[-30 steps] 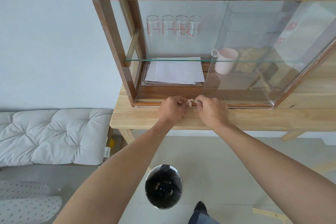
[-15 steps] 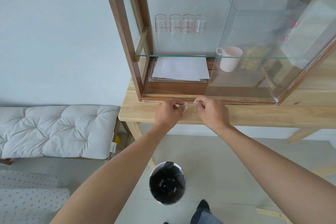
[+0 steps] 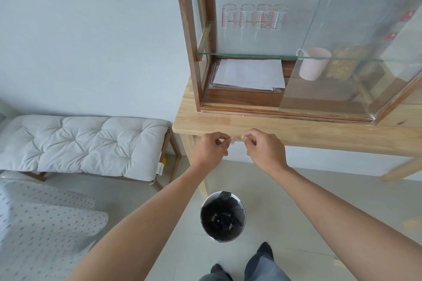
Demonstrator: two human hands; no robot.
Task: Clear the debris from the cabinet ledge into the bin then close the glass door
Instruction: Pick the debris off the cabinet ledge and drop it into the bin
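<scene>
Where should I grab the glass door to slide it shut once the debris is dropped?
Probably the glass door's exposed left vertical edge, low down near the bottom track. It is a frameless pane pushed right, with no handle visible, so that edge is the only purchase. Come from the open left side with the left hand, fingers flat, and draw it leftward.

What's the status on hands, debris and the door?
Left hand and right hand each pinching small debris, out past the table edge. Bin below on floor, path clear. Glass door not yet closed.
</scene>
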